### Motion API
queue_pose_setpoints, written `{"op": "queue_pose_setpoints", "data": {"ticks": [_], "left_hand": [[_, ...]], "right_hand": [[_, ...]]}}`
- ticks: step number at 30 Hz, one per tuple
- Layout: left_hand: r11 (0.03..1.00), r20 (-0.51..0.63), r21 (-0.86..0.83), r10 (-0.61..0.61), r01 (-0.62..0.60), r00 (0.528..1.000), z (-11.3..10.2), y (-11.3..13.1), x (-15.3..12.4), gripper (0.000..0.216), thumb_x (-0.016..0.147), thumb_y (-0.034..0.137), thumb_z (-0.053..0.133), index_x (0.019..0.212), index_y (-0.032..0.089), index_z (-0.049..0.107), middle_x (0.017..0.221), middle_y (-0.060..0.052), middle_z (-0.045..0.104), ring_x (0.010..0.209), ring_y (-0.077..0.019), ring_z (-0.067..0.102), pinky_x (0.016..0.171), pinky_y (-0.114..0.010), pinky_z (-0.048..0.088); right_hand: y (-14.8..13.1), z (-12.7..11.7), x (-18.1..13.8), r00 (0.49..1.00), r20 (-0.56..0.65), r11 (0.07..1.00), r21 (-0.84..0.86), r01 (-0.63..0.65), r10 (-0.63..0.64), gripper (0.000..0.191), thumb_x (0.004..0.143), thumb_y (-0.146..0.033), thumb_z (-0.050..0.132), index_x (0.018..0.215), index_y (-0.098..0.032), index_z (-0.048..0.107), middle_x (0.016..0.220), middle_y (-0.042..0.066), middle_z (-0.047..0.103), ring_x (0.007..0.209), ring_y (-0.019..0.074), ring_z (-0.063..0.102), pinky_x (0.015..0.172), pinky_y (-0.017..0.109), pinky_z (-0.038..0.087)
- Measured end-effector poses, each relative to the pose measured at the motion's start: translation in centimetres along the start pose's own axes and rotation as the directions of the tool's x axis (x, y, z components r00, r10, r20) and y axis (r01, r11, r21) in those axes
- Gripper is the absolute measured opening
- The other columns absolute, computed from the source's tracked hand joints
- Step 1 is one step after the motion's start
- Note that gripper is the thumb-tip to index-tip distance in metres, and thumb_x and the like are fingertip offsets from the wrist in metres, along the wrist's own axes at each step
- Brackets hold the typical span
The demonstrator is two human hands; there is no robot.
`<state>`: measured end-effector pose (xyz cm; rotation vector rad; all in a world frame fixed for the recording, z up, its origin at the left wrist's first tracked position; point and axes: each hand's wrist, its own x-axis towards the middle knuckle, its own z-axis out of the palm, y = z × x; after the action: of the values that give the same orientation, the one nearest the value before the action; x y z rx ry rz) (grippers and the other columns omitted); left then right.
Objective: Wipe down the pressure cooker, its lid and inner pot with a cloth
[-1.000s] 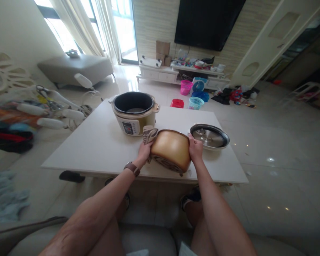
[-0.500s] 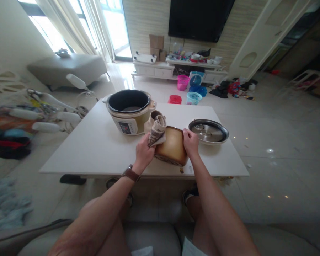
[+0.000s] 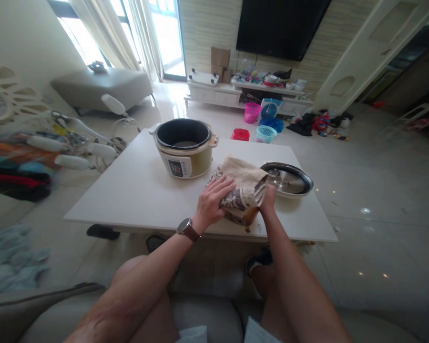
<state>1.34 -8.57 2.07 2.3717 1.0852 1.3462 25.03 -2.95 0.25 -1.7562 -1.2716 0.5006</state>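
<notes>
A patterned beige cloth [image 3: 241, 178] is draped over a tan-brown pot [image 3: 250, 215], which is tilted near the front edge of the white table. My left hand [image 3: 214, 200] lies over the cloth, fingers curved on it and pressing it against the pot's left side. My right hand [image 3: 268, 197] grips the pot's right side at the rim, next to the cloth's folded edge; its fingertips are hidden. Behind and to the left stands an electric pressure cooker [image 3: 186, 150] without its lid, dark inside. The round lid [image 3: 289, 180] lies underside up to the right.
The white table [image 3: 128, 195] carries these things; its front edge runs just below my hands. Red and light-blue baskets [image 3: 266, 134] stand on the floor beyond. At the left is a lamp with white shades [image 3: 71, 162]. A low TV cabinet [image 3: 214, 95] lines the far wall.
The cloth, bunched in my left hand before, is now spread across the pot's top and front. My left hand has moved right onto it. The view has shifted slightly.
</notes>
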Motion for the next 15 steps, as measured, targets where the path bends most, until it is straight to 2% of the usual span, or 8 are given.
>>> {"op": "queue_pose_setpoints", "data": {"ticks": [2, 3, 5, 7, 9, 11, 13, 15], "left_hand": [[0.976, -0.092, -0.092, -0.206, 0.198, 0.974, 0.3, -1.1, -0.2, 0.064, 0.081, 0.011, 0.058, 0.143, 0.024, 0.069, 0.152, -0.007, 0.068, 0.150, -0.0284, 0.055, 0.128, -0.048, 0.041], [0.938, -0.132, -0.151, -0.331, 0.311, 0.934, 0.5, -1.8, -0.3, 0.060, 0.082, 0.014, 0.059, 0.141, 0.023, 0.070, 0.148, -0.008, 0.071, 0.146, -0.0293, 0.059, 0.124, -0.047, 0.044], [0.812, -0.179, -0.297, -0.564, 0.502, 0.806, 1.0, -3.5, -0.6, 0.051, 0.086, 0.022, 0.063, 0.136, 0.022, 0.073, 0.139, -0.009, 0.076, 0.135, -0.0311, 0.067, 0.117, -0.045, 0.050], [0.650, -0.164, -0.452, -0.733, 0.611, 0.660, 1.6, -5.2, -0.9, 0.045, 0.086, 0.032, 0.067, 0.128, 0.019, 0.076, 0.131, -0.010, 0.079, 0.127, -0.0324, 0.070, 0.114, -0.045, 0.052], [0.468, -0.088, -0.569, -0.852, 0.676, 0.516, 2.3, -6.8, -1.1, 0.043, 0.085, 0.034, 0.068, 0.121, 0.015, 0.077, 0.129, -0.013, 0.079, 0.124, -0.0328, 0.071, 0.111, -0.046, 0.054], [0.313, -0.001, -0.621, -0.917, 0.718, 0.399, 2.6, -7.8, -1.1, 0.043, 0.083, 0.034, 0.067, 0.120, 0.013, 0.077, 0.129, -0.016, 0.079, 0.123, -0.0325, 0.072, 0.107, -0.045, 0.056], [0.266, 0.018, -0.629, -0.934, 0.730, 0.356, 2.5, -8.0, -0.8, 0.045, 0.083, 0.033, 0.068, 0.122, 0.013, 0.076, 0.129, -0.016, 0.079, 0.124, -0.0319, 0.072, 0.106, -0.044, 0.057], [0.352, -0.047, -0.613, -0.910, 0.707, 0.412, 1.8, -7.5, -0.1, 0.045, 0.082, 0.034, 0.070, 0.121, 0.014, 0.077, 0.126, -0.014, 0.080, 0.123, -0.0317, 0.072, 0.107, -0.044, 0.056]], "right_hand": [[0.3, 0.3, -0.2, 0.996, -0.063, 0.995, 0.078, -0.061, 0.066, 0.058, 0.099, -0.063, 0.043, 0.053, -0.029, 0.031, 0.051, -0.004, 0.029, 0.055, 0.0145, 0.030, 0.053, 0.031, 0.025], [0.5, 0.4, -0.3, 0.991, -0.091, 0.989, 0.119, -0.081, 0.093, 0.058, 0.099, -0.061, 0.044, 0.053, -0.030, 0.029, 0.051, -0.004, 0.028, 0.055, 0.0143, 0.029, 0.053, 0.031, 0.024], [0.9, 0.7, -0.4, 0.986, -0.126, 0.981, 0.172, -0.091, 0.114, 0.056, 0.099, -0.059, 0.046, 0.055, -0.030, 0.029, 0.052, -0.005, 0.028, 0.056, 0.0144, 0.029, 0.054, 0.031, 0.025], [1.2, 0.9, -0.4, 0.983, -0.139, 0.976, 0.196, -0.091, 0.119, 0.054, 0.100, -0.058, 0.046, 0.056, -0.031, 0.029, 0.053, -0.005, 0.029, 0.057, 0.0148, 0.029, 0.055, 0.031, 0.026], [1.4, 1.0, -0.4, 0.983, -0.138, 0.975, 0.202, -0.091, 0.120, 0.055, 0.101, -0.058, 0.045, 0.057, -0.031, 0.028, 0.053, -0.005, 0.028, 0.057, 0.0151, 0.030, 0.056, 0.032, 0.029], [1.5, 0.9, -0.3, 0.984, -0.126, 0.976, 0.193, -0.098, 0.124, 0.055, 0.101, -0.058, 0.044, 0.056, -0.031, 0.027, 0.053, -0.005, 0.027, 0.056, 0.0155, 0.030, 0.056, 0.032, 0.030], [1.4, 0.9, -0.1, 0.983, -0.114, 0.976, 0.182, -0.119, 0.141, 0.055, 0.101, -0.056, 0.044, 0.055, -0.031, 0.028, 0.053, -0.005, 0.027, 0.056, 0.0159, 0.030, 0.056, 0.033, 0.029], [1.2, 0.9, 0.1, 0.981, -0.100, 0.973, 0.178, -0.144, 0.164, 0.053, 0.100, -0.053, 0.045, 0.055, -0.031, 0.029, 0.052, -0.004, 0.028, 0.056, 0.0162, 0.031, 0.056, 0.033, 0.027]]}}
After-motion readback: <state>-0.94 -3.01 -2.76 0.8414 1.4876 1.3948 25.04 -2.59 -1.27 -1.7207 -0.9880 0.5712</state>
